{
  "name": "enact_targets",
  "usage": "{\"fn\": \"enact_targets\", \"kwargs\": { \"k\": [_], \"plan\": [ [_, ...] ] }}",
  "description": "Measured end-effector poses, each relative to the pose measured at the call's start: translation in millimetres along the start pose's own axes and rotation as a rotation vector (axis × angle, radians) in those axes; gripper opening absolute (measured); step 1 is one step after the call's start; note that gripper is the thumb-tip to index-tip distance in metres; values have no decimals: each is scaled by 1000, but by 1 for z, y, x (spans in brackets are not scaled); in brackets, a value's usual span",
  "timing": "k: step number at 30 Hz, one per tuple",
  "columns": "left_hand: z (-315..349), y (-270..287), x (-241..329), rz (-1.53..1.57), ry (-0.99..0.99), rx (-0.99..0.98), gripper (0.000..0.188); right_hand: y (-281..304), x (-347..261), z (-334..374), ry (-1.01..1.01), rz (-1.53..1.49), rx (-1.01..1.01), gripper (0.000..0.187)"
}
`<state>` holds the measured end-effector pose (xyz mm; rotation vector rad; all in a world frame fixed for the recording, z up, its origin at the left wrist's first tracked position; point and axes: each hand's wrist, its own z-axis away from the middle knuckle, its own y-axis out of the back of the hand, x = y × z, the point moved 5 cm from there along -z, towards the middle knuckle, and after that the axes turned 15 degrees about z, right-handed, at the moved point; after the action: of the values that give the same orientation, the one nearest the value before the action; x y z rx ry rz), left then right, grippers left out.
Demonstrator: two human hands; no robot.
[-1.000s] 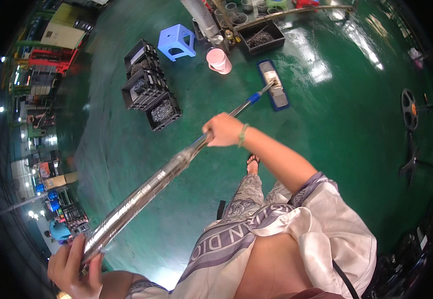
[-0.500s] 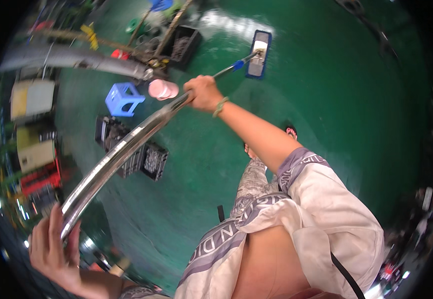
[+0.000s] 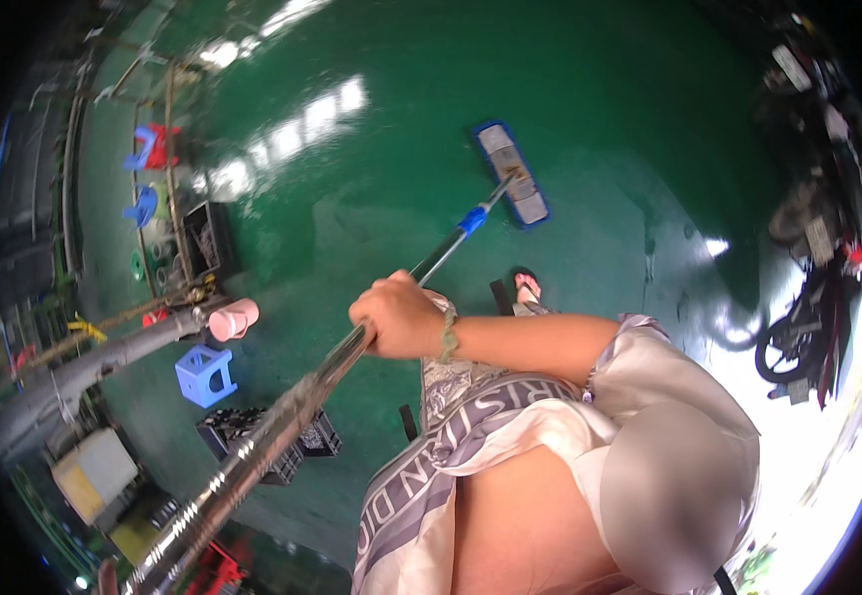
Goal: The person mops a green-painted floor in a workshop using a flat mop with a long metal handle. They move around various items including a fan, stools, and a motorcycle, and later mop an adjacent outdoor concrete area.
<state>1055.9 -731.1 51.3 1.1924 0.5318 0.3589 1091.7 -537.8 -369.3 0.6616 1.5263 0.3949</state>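
A flat mop stretches from the lower left across the green floor, its shiny metal pole point(image 3: 282, 426) slanting up and away to a blue joint. The blue-edged, grey-white mop head point(image 3: 525, 193) lies flat on the floor ahead. My right hand point(image 3: 399, 315), with a green bracelet at the wrist, is wrapped round the middle of the pole. Only a finger of my left hand point(image 3: 107, 576) shows, beside the near end of the pole at the lower left edge; the rest is outside the picture.
A blue plastic stool point(image 3: 205, 376), a pink bucket point(image 3: 232, 319) and black crates point(image 3: 320, 436) stand on the left. A thick grey pipe point(image 3: 104, 367) runs behind them. Motorbikes point(image 3: 817, 322) line the right side. One sandalled foot point(image 3: 527, 288) is near the mop head.
My view has turned to the right, bringing the motorbikes in. The mop head has come nearer and swung to a different angle. My left hand has mostly slipped out of the picture.
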Motion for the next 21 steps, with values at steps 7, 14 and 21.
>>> {"fn": "enact_targets", "kwargs": {
  "k": [7, 14, 21],
  "plan": [
    [-160, -106, 182, 322, -385, 287, 45, 122, 212, 163, -274, 516, 117, 14],
    [-222, -218, 425, 296, -692, 70, 35, 172, 475, 448, -1121, 824, 104, 44],
    [-212, -233, 400, 430, -616, 18, 36, 155, 384, 415, -1386, 497, 208, 59]
  ]
}}
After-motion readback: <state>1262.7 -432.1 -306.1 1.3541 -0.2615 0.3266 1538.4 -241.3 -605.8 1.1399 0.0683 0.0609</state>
